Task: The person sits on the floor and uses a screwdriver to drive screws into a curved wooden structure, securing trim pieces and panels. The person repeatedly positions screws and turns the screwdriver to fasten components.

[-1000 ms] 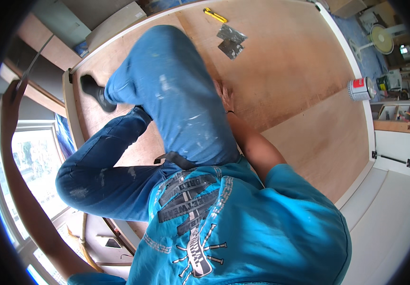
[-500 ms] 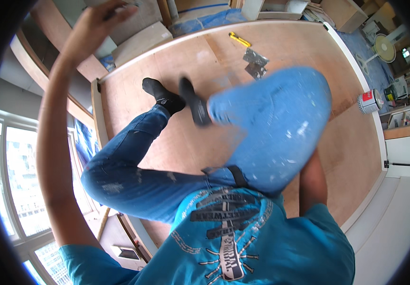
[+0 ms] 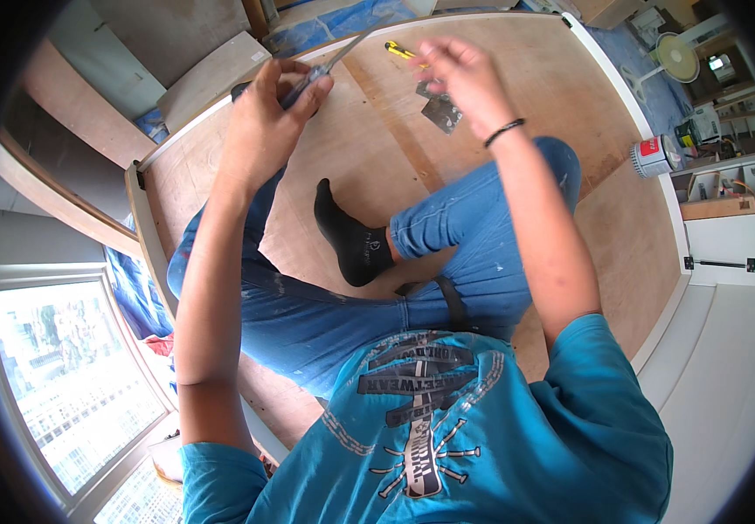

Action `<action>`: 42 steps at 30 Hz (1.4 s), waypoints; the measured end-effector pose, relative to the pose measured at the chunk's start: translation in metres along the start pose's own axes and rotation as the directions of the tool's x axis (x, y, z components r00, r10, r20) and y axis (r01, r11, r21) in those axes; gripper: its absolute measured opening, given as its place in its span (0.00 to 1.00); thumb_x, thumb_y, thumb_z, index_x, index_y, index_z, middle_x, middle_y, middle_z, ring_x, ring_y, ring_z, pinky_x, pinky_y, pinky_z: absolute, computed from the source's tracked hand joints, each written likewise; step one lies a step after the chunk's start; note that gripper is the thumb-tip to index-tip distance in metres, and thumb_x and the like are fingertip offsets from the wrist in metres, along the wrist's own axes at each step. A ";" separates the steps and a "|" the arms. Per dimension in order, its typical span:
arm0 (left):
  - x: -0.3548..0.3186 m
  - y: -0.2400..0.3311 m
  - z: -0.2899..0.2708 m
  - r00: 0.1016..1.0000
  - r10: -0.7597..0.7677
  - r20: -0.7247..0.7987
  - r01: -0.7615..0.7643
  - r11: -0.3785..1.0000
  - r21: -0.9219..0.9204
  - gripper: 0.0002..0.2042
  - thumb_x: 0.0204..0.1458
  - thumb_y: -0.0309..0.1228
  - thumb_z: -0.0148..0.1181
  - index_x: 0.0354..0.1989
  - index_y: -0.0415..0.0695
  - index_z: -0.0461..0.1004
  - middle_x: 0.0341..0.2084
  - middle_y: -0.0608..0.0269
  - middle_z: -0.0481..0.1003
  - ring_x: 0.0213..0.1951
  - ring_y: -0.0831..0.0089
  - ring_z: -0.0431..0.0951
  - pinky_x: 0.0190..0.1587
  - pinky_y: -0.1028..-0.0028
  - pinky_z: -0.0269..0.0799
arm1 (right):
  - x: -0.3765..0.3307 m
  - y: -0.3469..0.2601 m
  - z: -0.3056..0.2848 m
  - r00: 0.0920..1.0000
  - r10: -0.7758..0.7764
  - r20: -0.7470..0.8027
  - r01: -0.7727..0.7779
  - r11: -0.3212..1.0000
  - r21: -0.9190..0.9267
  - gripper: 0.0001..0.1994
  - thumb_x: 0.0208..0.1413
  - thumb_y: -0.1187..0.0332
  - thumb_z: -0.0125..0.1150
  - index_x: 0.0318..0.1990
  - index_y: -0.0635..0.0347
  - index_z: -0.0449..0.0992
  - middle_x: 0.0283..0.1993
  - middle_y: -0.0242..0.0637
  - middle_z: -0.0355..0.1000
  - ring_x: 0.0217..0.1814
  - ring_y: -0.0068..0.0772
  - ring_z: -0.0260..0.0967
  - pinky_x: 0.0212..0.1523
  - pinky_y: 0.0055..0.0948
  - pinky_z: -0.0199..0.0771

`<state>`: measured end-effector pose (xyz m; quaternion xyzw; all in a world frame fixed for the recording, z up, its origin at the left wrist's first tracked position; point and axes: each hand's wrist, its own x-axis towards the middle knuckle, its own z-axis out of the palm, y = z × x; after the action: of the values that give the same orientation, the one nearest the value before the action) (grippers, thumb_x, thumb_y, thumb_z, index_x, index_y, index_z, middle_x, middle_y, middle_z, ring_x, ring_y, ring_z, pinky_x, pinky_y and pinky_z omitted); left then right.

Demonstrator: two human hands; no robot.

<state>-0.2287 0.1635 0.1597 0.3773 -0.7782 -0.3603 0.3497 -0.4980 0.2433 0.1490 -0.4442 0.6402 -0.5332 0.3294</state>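
My left hand (image 3: pixel 277 100) is raised over the far left part of the wooden panel. Its fingers are closed round the translucent grey handle of a screwdriver (image 3: pixel 315 80), whose thin metal shaft points up and to the right. My right hand (image 3: pixel 465 83), with a dark band at the wrist, is held up to the right of it, fingers partly bent and apart. Nothing shows in them. Beyond that hand, on the panel, lies a yellow utility knife (image 3: pixel 398 49), partly covered by the fingers. Flat, stained metal scraper blades (image 3: pixel 440 112) lie just below the right hand.
I sit on a broad wooden panel (image 3: pixel 377 166) with a raised pale edge. A paint can (image 3: pixel 654 157) stands at its right edge, a fan (image 3: pixel 676 59) beyond. Blue sheeting (image 3: pixel 334 26) covers floor at the back. A window (image 3: pixel 67 367) is at left.
My left hand has come down and inward with the screwdriver. My right hand has come out from behind my right leg and up over the panel. My legs have shifted.
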 end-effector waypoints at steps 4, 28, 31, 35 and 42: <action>0.017 -0.093 0.023 0.996 -0.066 0.065 0.047 0.964 0.263 0.19 0.56 0.40 0.68 0.48 0.38 0.78 0.37 0.44 0.83 0.42 0.49 0.84 0.47 0.59 0.78 | 0.012 0.152 0.051 0.963 0.268 -0.013 -0.269 0.962 -0.055 0.11 0.65 0.61 0.63 0.43 0.59 0.82 0.34 0.33 0.82 0.31 0.20 0.76 0.33 0.26 0.75; 0.111 -0.153 0.138 0.861 -0.390 0.328 0.163 0.821 0.547 0.16 0.61 0.36 0.65 0.52 0.39 0.82 0.39 0.47 0.85 0.40 0.61 0.86 0.50 0.68 0.78 | 0.056 0.282 0.055 0.712 0.514 0.478 -0.560 0.826 -0.055 0.14 0.71 0.60 0.58 0.48 0.63 0.77 0.36 0.33 0.78 0.32 0.25 0.81 0.30 0.24 0.79; 0.113 -0.154 0.140 0.840 -0.450 0.303 0.220 0.792 0.569 0.17 0.62 0.38 0.65 0.52 0.39 0.82 0.37 0.49 0.85 0.38 0.66 0.85 0.48 0.70 0.78 | 0.062 0.290 0.061 0.727 0.519 0.449 -0.569 0.822 -0.029 0.14 0.70 0.60 0.57 0.48 0.64 0.77 0.36 0.35 0.80 0.31 0.27 0.82 0.30 0.26 0.80; 0.113 -0.153 0.139 0.804 -0.527 0.276 0.292 0.754 0.589 0.17 0.62 0.39 0.64 0.52 0.39 0.83 0.34 0.51 0.84 0.35 0.71 0.82 0.45 0.71 0.77 | 0.065 0.285 0.059 0.684 0.589 0.430 -0.686 0.720 0.105 0.15 0.70 0.59 0.57 0.49 0.63 0.77 0.36 0.37 0.82 0.29 0.28 0.83 0.27 0.26 0.79; 0.128 -0.151 0.140 0.848 -0.355 0.394 0.019 0.763 0.647 0.15 0.60 0.36 0.65 0.51 0.43 0.83 0.32 0.53 0.83 0.37 0.65 0.84 0.44 0.67 0.78 | 0.067 0.280 0.055 0.650 0.619 0.441 -0.724 0.681 0.110 0.15 0.71 0.58 0.57 0.49 0.62 0.76 0.37 0.36 0.82 0.28 0.28 0.82 0.23 0.24 0.78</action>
<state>-0.3523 0.0287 0.0007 0.4441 -0.8718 -0.2022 -0.0441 -0.5362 0.1703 -0.1320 -0.2134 0.6044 -0.3612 0.6773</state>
